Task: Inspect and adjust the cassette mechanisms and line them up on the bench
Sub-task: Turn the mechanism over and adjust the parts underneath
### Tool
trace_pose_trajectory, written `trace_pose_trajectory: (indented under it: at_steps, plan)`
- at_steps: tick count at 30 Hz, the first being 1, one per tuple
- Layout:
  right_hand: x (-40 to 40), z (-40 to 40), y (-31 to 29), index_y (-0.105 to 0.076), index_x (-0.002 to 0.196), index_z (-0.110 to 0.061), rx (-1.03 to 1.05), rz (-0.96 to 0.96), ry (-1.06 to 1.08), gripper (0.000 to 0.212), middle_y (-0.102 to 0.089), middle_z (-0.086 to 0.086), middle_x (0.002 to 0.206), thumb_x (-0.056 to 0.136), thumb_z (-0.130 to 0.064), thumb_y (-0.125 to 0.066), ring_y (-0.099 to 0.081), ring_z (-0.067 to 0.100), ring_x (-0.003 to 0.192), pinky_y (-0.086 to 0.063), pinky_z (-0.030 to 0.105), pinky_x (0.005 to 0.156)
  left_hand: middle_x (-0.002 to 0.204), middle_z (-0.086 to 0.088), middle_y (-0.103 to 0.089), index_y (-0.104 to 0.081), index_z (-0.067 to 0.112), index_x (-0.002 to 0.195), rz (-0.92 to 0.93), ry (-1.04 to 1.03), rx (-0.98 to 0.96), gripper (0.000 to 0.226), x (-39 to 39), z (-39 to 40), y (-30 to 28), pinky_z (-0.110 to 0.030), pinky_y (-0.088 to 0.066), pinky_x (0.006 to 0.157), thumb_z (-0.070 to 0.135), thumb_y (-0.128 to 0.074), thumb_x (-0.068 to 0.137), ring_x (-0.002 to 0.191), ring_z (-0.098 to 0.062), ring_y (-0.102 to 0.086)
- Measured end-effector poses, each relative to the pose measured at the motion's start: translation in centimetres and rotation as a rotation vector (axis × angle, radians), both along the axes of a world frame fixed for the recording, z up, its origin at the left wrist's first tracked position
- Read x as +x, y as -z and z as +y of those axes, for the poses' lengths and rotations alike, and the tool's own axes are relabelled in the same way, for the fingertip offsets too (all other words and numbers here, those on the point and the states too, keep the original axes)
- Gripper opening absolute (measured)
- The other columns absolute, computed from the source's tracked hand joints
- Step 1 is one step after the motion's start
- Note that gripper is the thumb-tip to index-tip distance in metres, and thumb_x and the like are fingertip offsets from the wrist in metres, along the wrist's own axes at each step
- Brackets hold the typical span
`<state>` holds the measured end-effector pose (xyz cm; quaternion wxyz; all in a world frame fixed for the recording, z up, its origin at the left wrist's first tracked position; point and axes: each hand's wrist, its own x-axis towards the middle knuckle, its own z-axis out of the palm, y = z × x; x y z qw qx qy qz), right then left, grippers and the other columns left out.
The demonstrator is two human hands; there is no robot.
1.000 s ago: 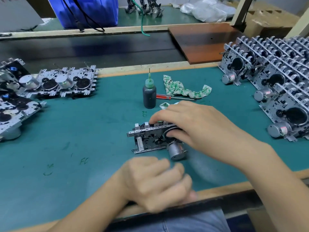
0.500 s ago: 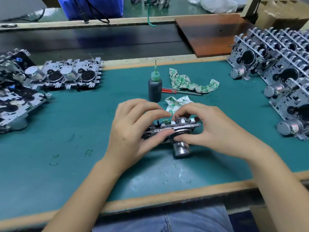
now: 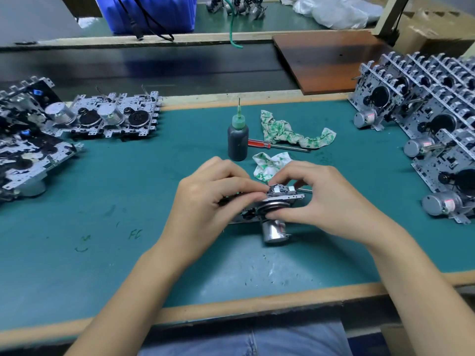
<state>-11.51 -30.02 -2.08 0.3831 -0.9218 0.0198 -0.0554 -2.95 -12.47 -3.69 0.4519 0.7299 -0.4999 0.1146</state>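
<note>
A metal cassette mechanism with a silver motor is tilted up at the middle of the green bench mat. My left hand grips its left side, fingers curled over the top edge. My right hand holds the right end, thumb on the flywheel and fingertips pinching the top parts. Much of the frame is hidden behind my hands. More mechanisms lie flat at the left and stand in leaning rows at the right.
A dark oil bottle with a green needle cap stands behind my hands. A red-handled screwdriver and green-patterned rags lie beside it. A brown board and a dark conveyor lie beyond the mat; a wooden edge runs along the front.
My left hand came up from the front edge and took hold of the mechanism's left side. The mechanism was lifted from lying flat to tilted up between both hands.
</note>
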Motion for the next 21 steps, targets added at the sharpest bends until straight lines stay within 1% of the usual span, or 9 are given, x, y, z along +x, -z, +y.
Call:
trace_pose_trajectory:
  at_steps: [3,7,10,13,14,16,18,20,21]
  plan:
    - [0.2,-0.2,-0.1,-0.057,0.078,-0.042,0.000,-0.001,-0.008,0.034,-0.061,-0.014,0.086,0.061,-0.031,-0.084,-0.051,-0.003,0.083,-0.041,0.019,0.079,0.077,0.005,-0.061,-0.074,0.017,0.090,0.118,0.028,-0.023,0.011,-0.1,-0.1,0.1,-0.015,-0.041,0.068,0.017,-0.068,0.081,0.071,-0.013,-0.054]
    - [0.3,-0.2,0.2,-0.056,0.078,-0.042,0.006,-0.018,-0.010,0.034,-0.060,-0.014,0.087,0.062,-0.030,-0.084,-0.051,-0.002,0.085,-0.041,0.022,0.083,0.077,0.003,-0.061,-0.074,0.016,0.089,0.118,0.026,-0.010,0.010,0.0,-0.2,0.1,-0.014,-0.041,0.068,0.017,-0.068,0.081,0.071,-0.012,-0.055]
    - [0.2,-0.7,0.4,-0.060,0.090,-0.041,0.008,0.001,-0.037,0.034,-0.061,-0.016,0.099,0.063,-0.042,-0.081,-0.052,-0.002,0.097,-0.040,0.023,0.089,0.078,0.006,-0.061,-0.073,0.019,0.089,0.147,0.038,-0.012,0.010,0.0,-0.1,0.0,-0.013,-0.040,0.067,0.017,-0.068,0.081,0.070,-0.008,-0.053]
    - [-0.6,-1.8,0.9,-0.058,0.112,-0.043,0.075,0.033,-0.020,0.052,-0.056,-0.022,0.115,0.065,-0.063,-0.070,-0.049,-0.002,0.114,-0.038,0.020,0.095,0.076,0.003,-0.061,-0.075,0.016,0.088,0.156,0.021,-0.020,0.009,0.0,-0.1,0.1,-0.013,-0.039,0.066,0.017,-0.069,0.081,0.070,-0.008,-0.053]
    - [-1.0,-2.2,1.3,-0.057,0.114,-0.045,0.065,0.030,0.001,0.051,-0.056,-0.024,0.117,0.067,-0.065,-0.062,-0.048,-0.001,0.116,-0.037,0.022,0.097,0.076,0.002,-0.061,-0.074,0.017,0.088,0.161,0.017,-0.022,0.009,-0.1,-0.1,0.1,-0.013,-0.039,0.066,0.016,-0.069,0.081,0.070,-0.008,-0.052]
    - [-1.8,-2.6,2.2,-0.057,0.107,-0.047,-0.017,0.018,0.049,0.043,-0.054,-0.026,0.113,0.071,-0.068,-0.049,-0.045,-0.004,0.115,-0.035,0.024,0.099,0.076,0.002,-0.061,-0.073,0.018,0.088,0.171,0.014,-0.028,0.009,-0.2,-0.2,0.1,-0.013,-0.039,0.065,0.016,-0.069,0.080,0.070,-0.007,-0.052]
    - [-2.4,-2.4,3.1,-0.060,0.101,-0.041,-0.088,0.008,0.086,0.044,-0.052,-0.029,0.108,0.072,-0.069,-0.044,-0.043,-0.005,0.111,-0.034,0.024,0.099,0.076,0.003,-0.061,-0.074,0.017,0.087,0.176,0.016,-0.032,0.009,-0.2,-0.2,0.1,-0.013,-0.039,0.065,0.016,-0.069,0.080,0.070,-0.007,-0.052]
    - [-2.6,-2.2,3.8,-0.068,0.102,-0.027,-0.149,-0.014,0.095,0.057,-0.051,-0.029,0.105,0.073,-0.070,-0.043,-0.043,-0.003,0.108,-0.034,0.021,0.095,0.076,0.003,-0.061,-0.074,0.016,0.087,0.176,0.018,-0.037,0.009,-0.2,-0.3,0.1,-0.013,-0.039,0.065,0.015,-0.069,0.080,0.070,-0.007,-0.053]
    - [-2.6,-2.2,3.9,-0.069,0.103,-0.023,-0.187,-0.018,0.087,0.062,-0.051,-0.028,0.103,0.073,-0.071,-0.043,-0.043,-0.002,0.107,-0.034,0.020,0.092,0.076,0.004,-0.061,-0.074,0.017,0.087,0.174,0.019,-0.039,0.009,-0.1,-0.3,0.1,-0.013,-0.039,0.065,0.014,-0.069,0.080,0.070,-0.007,-0.053]
